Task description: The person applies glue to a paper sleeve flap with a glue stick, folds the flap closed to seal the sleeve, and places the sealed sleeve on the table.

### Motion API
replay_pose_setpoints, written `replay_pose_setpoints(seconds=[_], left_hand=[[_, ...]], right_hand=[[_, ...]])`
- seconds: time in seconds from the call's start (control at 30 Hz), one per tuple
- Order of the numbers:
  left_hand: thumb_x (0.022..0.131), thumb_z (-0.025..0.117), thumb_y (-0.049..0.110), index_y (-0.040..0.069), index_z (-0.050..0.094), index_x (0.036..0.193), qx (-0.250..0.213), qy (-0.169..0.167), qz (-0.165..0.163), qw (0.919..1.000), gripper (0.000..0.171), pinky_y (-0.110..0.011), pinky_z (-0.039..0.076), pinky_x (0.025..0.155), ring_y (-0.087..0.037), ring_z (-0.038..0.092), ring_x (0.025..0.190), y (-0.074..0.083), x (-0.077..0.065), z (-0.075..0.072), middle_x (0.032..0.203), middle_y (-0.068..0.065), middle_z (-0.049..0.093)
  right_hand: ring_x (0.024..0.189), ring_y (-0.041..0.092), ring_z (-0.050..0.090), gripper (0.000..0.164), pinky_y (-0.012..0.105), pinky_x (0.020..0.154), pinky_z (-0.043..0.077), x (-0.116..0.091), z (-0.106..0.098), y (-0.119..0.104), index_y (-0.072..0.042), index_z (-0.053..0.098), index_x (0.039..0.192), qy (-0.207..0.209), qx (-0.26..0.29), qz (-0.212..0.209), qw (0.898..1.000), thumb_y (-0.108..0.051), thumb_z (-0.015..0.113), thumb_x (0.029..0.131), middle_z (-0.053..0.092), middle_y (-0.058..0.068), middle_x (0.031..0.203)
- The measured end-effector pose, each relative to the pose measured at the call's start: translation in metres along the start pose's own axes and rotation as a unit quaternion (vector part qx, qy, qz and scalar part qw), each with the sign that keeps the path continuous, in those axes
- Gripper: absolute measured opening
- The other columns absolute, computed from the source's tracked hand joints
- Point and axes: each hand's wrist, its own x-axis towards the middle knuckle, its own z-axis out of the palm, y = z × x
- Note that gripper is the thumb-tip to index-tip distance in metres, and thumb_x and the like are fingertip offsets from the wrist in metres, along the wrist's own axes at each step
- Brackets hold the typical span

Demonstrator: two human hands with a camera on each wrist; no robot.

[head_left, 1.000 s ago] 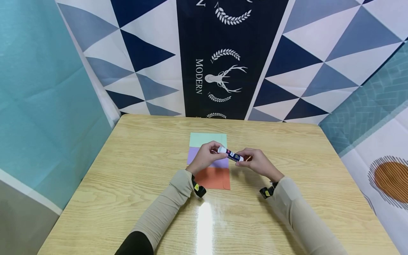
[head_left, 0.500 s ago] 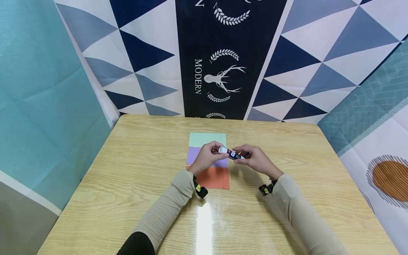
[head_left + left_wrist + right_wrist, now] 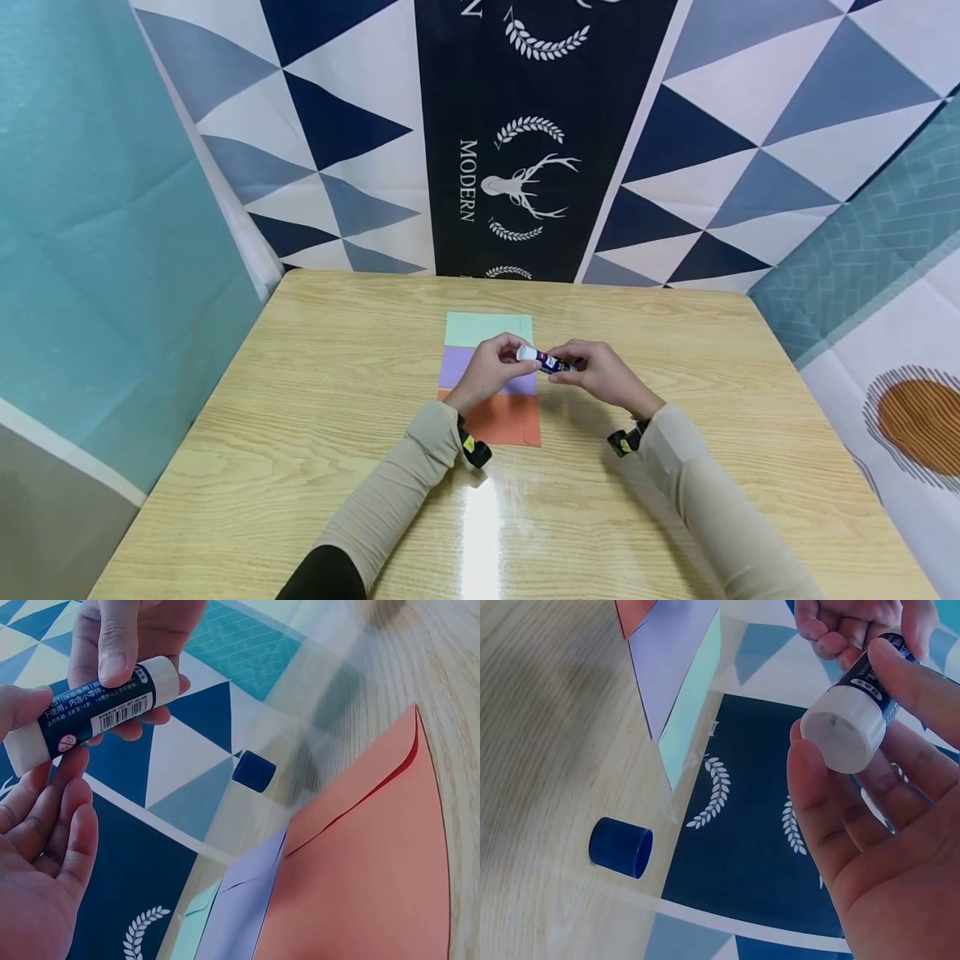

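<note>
Above the envelopes, a glue stick (image 3: 543, 359) with a dark blue label and white ends is held between both hands. My left hand (image 3: 489, 372) pinches its white left end. The other end is pinched by the thumb and fingers of my right hand (image 3: 598, 375). In the right wrist view, the white round end of the glue stick (image 3: 845, 729) faces the camera, uncapped or a base; I cannot tell which. A dark blue cap (image 3: 255, 771) lies apart on the table, also visible as the cap (image 3: 621, 847) in the right wrist view.
Below the hands lie overlapping envelopes: a mint green envelope (image 3: 487, 328), a purple envelope (image 3: 455, 367) and an orange envelope (image 3: 501, 419) nearest me. They rest on a wooden table (image 3: 337, 358). Patterned cloth (image 3: 360, 125) hangs behind its far edge.
My right hand has shifted slightly left and up along the glue stick, covering more of its right end. My left hand keeps its grip and has barely moved.
</note>
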Motion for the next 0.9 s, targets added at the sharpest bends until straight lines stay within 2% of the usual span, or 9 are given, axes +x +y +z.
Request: replay_pose_setpoints(seconds=[0.27, 0.53, 0.9], left_hand=[[0.086, 0.074, 0.021, 0.005, 0.063, 0.108, 0.000, -0.007, -0.007, 0.9999, 0.028, -0.022, 0.046, 0.067, -0.010, 0.057, 0.078, -0.0001, 0.0000, -0.0011, 0.095, -0.005, 0.065], [0.087, 0.075, 0.020, 0.003, 0.062, 0.115, 0.003, -0.017, -0.014, 0.9998, 0.035, -0.021, 0.051, 0.076, -0.012, 0.061, 0.087, 0.0022, 0.0032, -0.0005, 0.108, -0.015, 0.066], [0.086, 0.075, 0.016, 0.003, 0.062, 0.116, 0.014, -0.019, -0.003, 0.9997, 0.036, -0.021, 0.050, 0.079, -0.009, 0.061, 0.088, 0.0006, 0.0065, -0.0030, 0.107, -0.015, 0.068]], right_hand=[[0.077, 0.010, 0.059, 0.026, 0.022, 0.067, 0.050, 0.0010, 0.0005, 0.0008, -0.005, 0.072, 0.109, 0.002, 0.000, -0.001, 1.000, -0.011, 0.076, 0.084, 0.072, 0.008, 0.095], [0.079, 0.011, 0.061, 0.026, 0.022, 0.069, 0.051, 0.0005, -0.0025, 0.0013, -0.004, 0.072, 0.110, 0.004, 0.000, 0.006, 1.000, -0.010, 0.074, 0.085, 0.072, 0.010, 0.097], [0.082, 0.011, 0.062, 0.026, 0.024, 0.070, 0.053, -0.0013, -0.0060, 0.0055, -0.002, 0.072, 0.110, 0.017, 0.005, 0.011, 1.000, -0.010, 0.074, 0.085, 0.072, 0.012, 0.097]])
